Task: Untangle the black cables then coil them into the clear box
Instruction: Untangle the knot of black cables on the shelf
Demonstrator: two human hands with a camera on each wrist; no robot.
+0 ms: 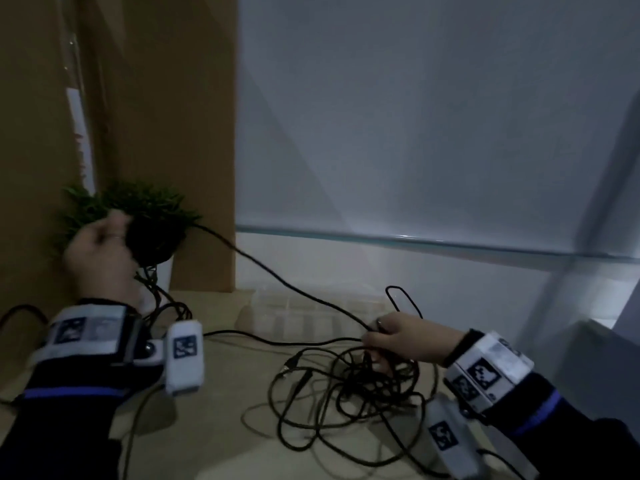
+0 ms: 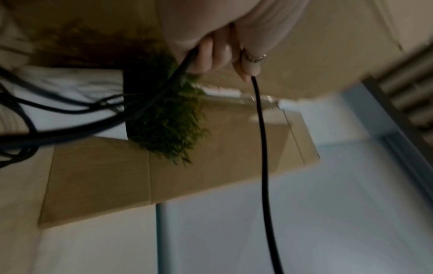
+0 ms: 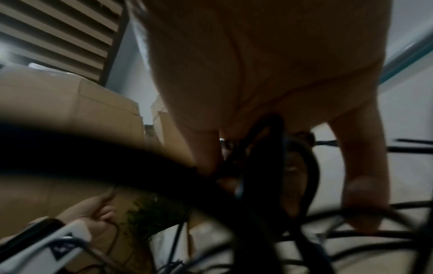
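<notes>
A tangle of black cables (image 1: 349,386) lies on the light tabletop at centre right. My left hand (image 1: 104,247) is raised at the left in front of a plant and grips a coiled bundle of black cable (image 1: 145,240); its curled fingers (image 2: 218,55) close round the strands. One taut cable strand (image 1: 277,275) runs from that bundle down to my right hand (image 1: 391,337), which grips it just above the tangle. In the right wrist view the cable (image 3: 257,157) passes between my curled fingers (image 3: 360,185). The clear box (image 1: 304,313) sits behind the tangle against the wall.
A small green plant (image 1: 138,209) in a white pot stands at the back left, right behind my left hand. Tall cardboard boxes (image 1: 156,116) rise behind it. A white wall (image 1: 433,133) with a glass ledge (image 1: 415,240) bounds the back. Loose cable loops (image 1: 166,306) hang under the left hand.
</notes>
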